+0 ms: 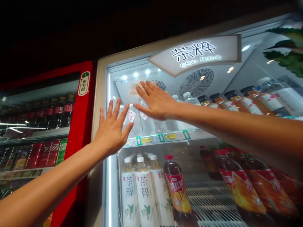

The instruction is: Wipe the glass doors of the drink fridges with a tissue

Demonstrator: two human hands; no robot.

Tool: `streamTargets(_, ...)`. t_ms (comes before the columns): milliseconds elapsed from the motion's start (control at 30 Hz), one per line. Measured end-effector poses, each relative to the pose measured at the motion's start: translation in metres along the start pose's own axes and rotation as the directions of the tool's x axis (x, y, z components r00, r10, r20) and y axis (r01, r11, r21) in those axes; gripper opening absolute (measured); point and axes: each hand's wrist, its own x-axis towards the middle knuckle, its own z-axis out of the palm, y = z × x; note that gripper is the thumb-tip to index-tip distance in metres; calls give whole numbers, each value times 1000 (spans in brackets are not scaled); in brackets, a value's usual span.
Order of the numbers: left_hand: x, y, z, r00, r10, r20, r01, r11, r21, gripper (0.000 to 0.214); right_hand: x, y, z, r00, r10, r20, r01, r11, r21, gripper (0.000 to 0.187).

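Note:
In the head view my right hand (153, 99) lies flat with outstretched fingers, holding a pale, thin cloth (135, 88) against the glass door of a lit drinks fridge (102, 94). Much of the cloth is hidden behind the fingers. My left hand (112, 130), lower and to the left, has its fingers spread and holds nothing. It is at the left edge of the same door; whether its palm touches the glass I cannot tell. Behind the glass, close to both hands, clear bottles (134, 118) stand on the upper shelf.
A red-framed fridge (81, 126) with bottles and cans stands at the left. White-labelled bottles (143, 186) and dark tea bottles (177, 186) fill part of the lower shelf. A lit sign (196, 53) spans the fridge's top. Green leaves (286, 53) show at the upper right.

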Motion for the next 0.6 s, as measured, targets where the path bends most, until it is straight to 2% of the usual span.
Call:
streamTargets(100, 3, 1, -1, 998, -53, 18, 53, 998, -15, 67, 7, -2, 0, 994, 105, 1, -105, 994, -18, 87)
streamTargets(233, -2, 6, 2, 1000, -8, -4, 8, 999, -46, 65, -21, -4, 5, 999, -28, -32, 27, 999, -40, 84)
streamTargets(267, -3, 7, 4, 1000, 11, -16, -12, 999, -52, 65, -26, -2, 5, 999, -35, -18, 34, 998, -46, 83)
streamTargets(333, -3, 12, 7, 999, 39, -33, -41, 997, -60, 64, -26, 3, 1, 999, 35, 21, -34, 998, -58, 80)
streamTargets(433, 4, 20, 9, 999, 19, -39, -21, 997, -68, 63, -22, 12, -5, 990, 135, 32, -133, 989, -71, 79)
streamTargets(533, 15, 30, 7, 999, -32, -39, 29, 997, -69, 63, -35, 29, -9, 998, 55, 19, -53, 996, -72, 81)
streamTargets(600, 23, 39, 5, 998, -57, -21, 55, 997, -59, 64, -44, 52, -15, 998, 57, 22, -56, 996, -67, 83)
